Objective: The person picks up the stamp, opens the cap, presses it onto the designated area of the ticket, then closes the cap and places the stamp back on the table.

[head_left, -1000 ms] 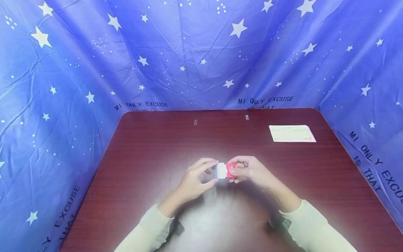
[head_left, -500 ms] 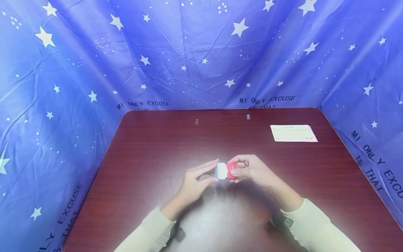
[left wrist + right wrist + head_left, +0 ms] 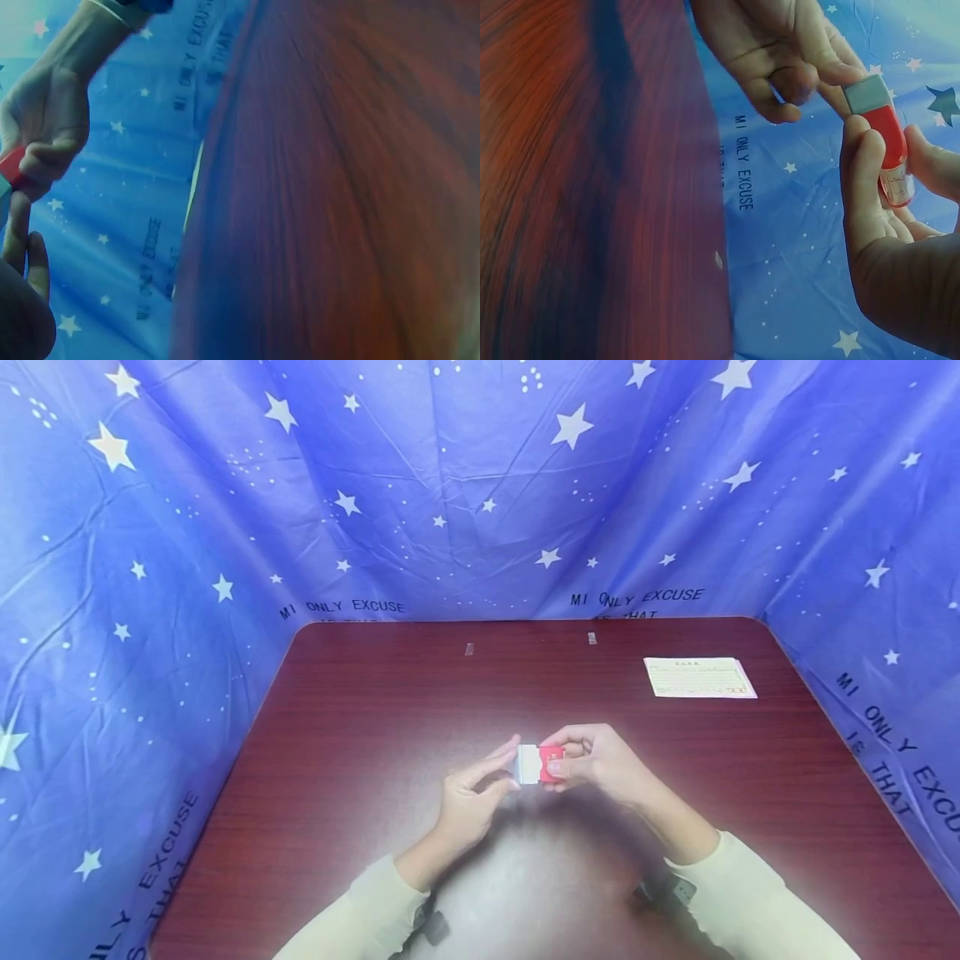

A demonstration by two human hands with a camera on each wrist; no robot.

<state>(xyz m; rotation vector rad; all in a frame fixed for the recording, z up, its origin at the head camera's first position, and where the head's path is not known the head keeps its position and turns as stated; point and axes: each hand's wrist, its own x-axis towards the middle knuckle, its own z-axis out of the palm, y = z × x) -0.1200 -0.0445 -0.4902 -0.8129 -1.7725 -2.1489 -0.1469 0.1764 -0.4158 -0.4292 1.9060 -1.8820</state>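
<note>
A small stamp [image 3: 529, 764] with a red body and a pale cap is held up above the table between both hands. My right hand [image 3: 611, 768] grips the red body, thumb on the near face; the right wrist view shows a printed label at the red end [image 3: 896, 184]. My left hand [image 3: 467, 797] pinches the pale cap [image 3: 868, 95] by its edges between thumb and fingers. Only a bit of the red body [image 3: 13, 166] appears in the left wrist view, at its left edge. The cap's far end is partly hidden by left fingers.
A pad of printed forms [image 3: 701, 678] lies at the back right of the dark red wooden table [image 3: 360, 693]. Two small clear strips [image 3: 469, 649] are near the back edge. Blue star-patterned curtains [image 3: 450, 485] hang around the table's back and sides.
My left wrist has turned and shifted slightly right and forward, its fingers staying at the cap. The right hand and stamp have hardly moved.
</note>
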